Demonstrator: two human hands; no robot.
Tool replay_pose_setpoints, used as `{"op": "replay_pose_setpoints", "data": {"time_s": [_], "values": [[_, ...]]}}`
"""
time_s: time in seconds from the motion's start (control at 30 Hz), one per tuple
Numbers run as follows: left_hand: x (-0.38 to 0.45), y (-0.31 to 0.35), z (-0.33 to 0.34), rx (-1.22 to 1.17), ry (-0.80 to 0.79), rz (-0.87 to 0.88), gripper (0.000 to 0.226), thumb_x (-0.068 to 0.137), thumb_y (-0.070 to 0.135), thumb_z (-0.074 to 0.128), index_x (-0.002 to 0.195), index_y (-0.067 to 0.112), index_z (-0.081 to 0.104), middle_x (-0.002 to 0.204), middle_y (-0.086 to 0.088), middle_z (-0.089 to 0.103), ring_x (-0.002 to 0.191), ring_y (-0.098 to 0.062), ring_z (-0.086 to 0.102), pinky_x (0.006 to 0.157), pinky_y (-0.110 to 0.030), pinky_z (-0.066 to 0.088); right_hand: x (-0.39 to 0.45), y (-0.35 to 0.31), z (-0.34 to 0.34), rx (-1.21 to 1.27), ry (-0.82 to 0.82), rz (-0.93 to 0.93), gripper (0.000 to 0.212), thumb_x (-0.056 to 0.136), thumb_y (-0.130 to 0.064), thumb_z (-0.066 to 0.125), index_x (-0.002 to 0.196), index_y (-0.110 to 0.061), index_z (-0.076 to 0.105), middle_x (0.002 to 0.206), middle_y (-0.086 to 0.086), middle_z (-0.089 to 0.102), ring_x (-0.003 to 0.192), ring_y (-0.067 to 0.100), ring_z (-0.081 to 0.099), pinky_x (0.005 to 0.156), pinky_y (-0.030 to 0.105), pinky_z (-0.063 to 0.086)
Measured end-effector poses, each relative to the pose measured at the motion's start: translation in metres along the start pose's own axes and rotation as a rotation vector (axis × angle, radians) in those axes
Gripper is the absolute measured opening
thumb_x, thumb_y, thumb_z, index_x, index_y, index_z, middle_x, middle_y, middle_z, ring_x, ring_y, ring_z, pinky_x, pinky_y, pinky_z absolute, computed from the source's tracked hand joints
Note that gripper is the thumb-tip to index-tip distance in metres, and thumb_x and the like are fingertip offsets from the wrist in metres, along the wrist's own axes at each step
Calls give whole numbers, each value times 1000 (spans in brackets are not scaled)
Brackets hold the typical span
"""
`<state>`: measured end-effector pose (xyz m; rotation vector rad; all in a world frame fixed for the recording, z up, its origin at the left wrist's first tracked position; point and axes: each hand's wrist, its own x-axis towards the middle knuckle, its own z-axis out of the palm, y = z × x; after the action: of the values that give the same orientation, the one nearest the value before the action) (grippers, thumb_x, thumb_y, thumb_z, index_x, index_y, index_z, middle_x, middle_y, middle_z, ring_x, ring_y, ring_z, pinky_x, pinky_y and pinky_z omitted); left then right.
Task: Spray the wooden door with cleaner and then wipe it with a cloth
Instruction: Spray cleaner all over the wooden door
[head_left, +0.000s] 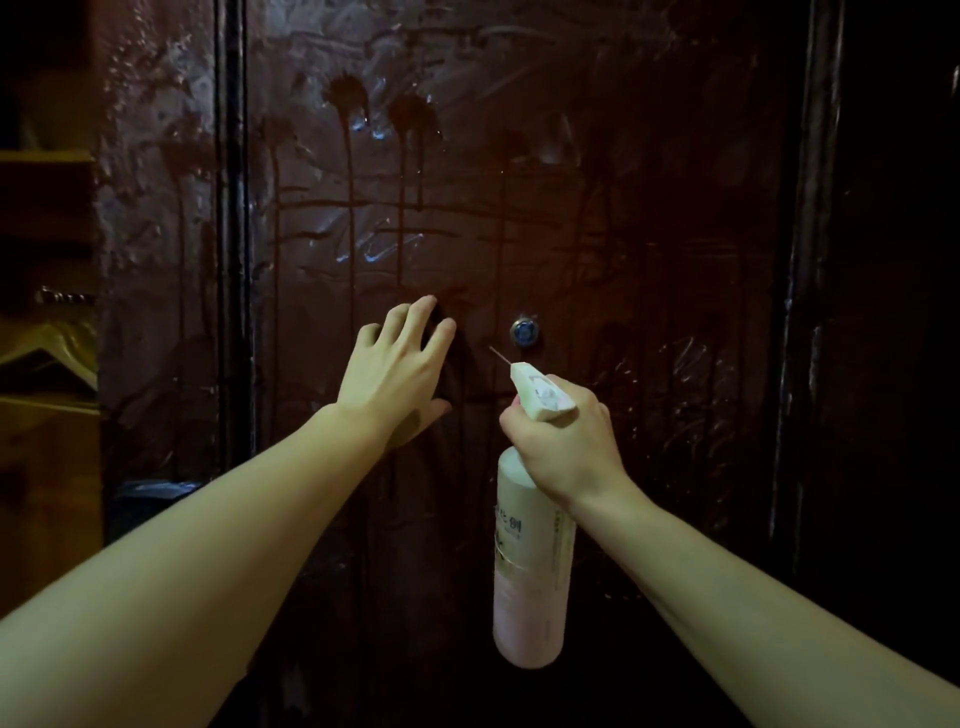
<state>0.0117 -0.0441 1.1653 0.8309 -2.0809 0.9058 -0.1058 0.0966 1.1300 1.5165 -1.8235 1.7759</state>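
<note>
A right hand (563, 441) grips the spray bottle (530, 561) at 5 o'clock while the left hand (400, 364), fingers spread, presses a dark cloth (451, 410) to the streaked wooden door (519, 208); overlapping downward wipes should best catch drips.

The big dark brown door (519, 208) stands upright and carries everything here. Wet spots sit on it high above the gripping hand, and long drips (350, 197) run down from them. A small round shiny lock (524, 331) sits in the door just above the gripped bottle's nozzle. Pale smears shine on the wood, up and to the left of the grip.
</note>
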Motion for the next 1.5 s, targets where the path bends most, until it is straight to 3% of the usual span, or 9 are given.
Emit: {"op": "replay_pose_setpoints", "data": {"time_s": [0.27,0.4,0.5,0.6,0.83,1.1,1.23,1.4,1.5], "values": [[-11,-17,4,-19,5,-41,99,68,52,79,146,11,34,155,-16,23,137,-34,30,99,-47,39,-7,-8,25,38,-120,66,10,73,-27,63,68,-19,59,65,-6,61,72,16,60,70,42,51],[-20,-32,7,-15,-8,-58,97,68,50,79,144,9,36,154,-16,26,135,-35,32,95,-48,42,-7,-15,46,76,-133,92,23,59,-38,54,65,-17,60,66,-2,64,74,22,63,72,46,54],[-26,-45,9,-13,-34,-32,94,67,47,80,142,8,40,151,-17,30,132,-37,36,90,-48,44,-7,-21,60,46,-150,66,29,58,-39,50,66,-13,59,65,1,64,74,24,63,73,46,53],[-34,-58,8,-13,-46,-33,92,71,48,77,144,10,35,153,-15,25,134,-35,33,95,-46,42,-9,-27,74,9,-164,32,28,59,-40,48,63,-12,54,63,2,63,72,28,61,70,47,52],[-73,-96,17,44,-112,-115,90,71,46,78,142,9,38,152,-15,27,133,-33,36,96,-45,41,-23,-39,104,48,-236,12,19,61,-38,52,65,-20,57,65,-5,61,76,20,61,71,45,52],[-119,-128,28,-8,-209,-236,91,82,44,69,150,9,20,159,-15,11,145,-30,16,108,-41,31,-41,-59,147,77,-264,-17,19,63,-38,50,60,-19,52,60,-5,57,67,21,60,65,43,52],[-136,-142,34,-32,-227,-273,90,82,43,69,149,8,21,158,-16,14,142,-32,21,106,-43,35,-48,-66,166,121,-278,0,18,64,-38,53,61,-21,53,60,-6,57,68,21,60,65,43,51],[-154,-156,43,-69,-254,-285,90,87,43,63,152,4,14,160,-18,8,144,-33,20,107,-41,36,-59,-72,186,165,-286,20,3,76,-22,63,74,-20,62,70,-5,64,74,15,61,67,34,49],[-162,-161,48,-79,-267,-275,87,91,45,58,152,3,12,160,-18,5,144,-32,21,105,-39,38,-66,-76,199,158,-294,-11,10,70,-32,56,68,-22,58,66,-5,62,72,17,60,66,37,50]]}}
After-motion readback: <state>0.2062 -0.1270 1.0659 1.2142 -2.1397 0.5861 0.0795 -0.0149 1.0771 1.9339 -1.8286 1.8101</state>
